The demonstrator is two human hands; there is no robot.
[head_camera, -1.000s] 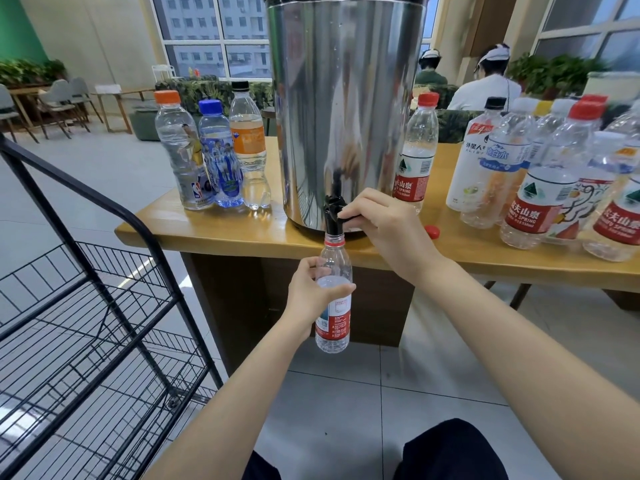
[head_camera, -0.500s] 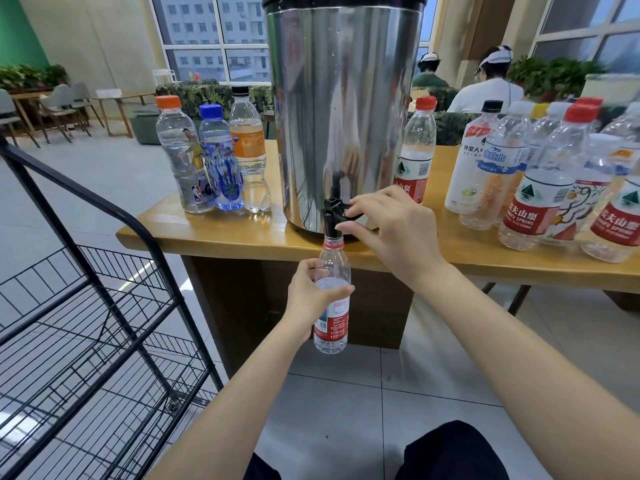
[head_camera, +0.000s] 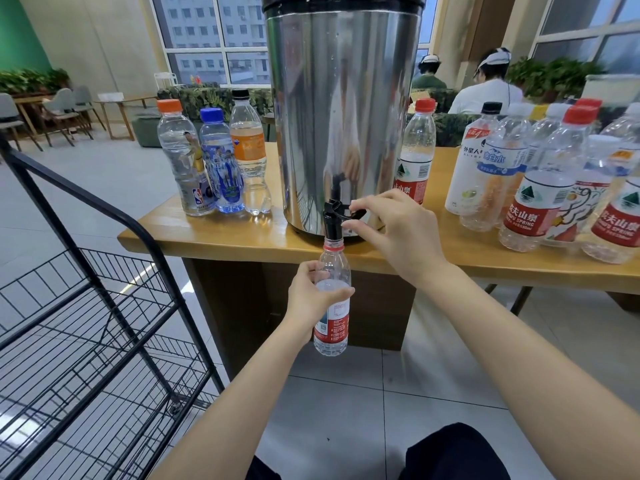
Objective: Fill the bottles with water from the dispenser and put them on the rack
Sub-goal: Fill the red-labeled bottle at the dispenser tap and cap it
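A steel water dispenser (head_camera: 343,116) stands on the wooden table (head_camera: 225,237), its black tap (head_camera: 331,221) over the front edge. My left hand (head_camera: 311,296) grips a small clear bottle with a red label (head_camera: 332,337) and holds it upright, its open neck right under the spout. Water stands at about shoulder height in the bottle. My right hand (head_camera: 391,230) pinches the tap's black lever between thumb and forefinger. A black wire rack (head_camera: 86,306) stands at the left with nothing on the shelves I can see.
Three capped bottles (head_camera: 214,161) stand left of the dispenser. A red-capped bottle (head_camera: 415,150) is behind my right hand, and several more bottles (head_camera: 540,188) crowd the table's right side. Two people sit with their backs turned beyond the table. The floor is tiled.
My right hand has slid to the right off the tap's top, so the black lever now shows between its thumb and forefinger. The bottle stays under the spout.
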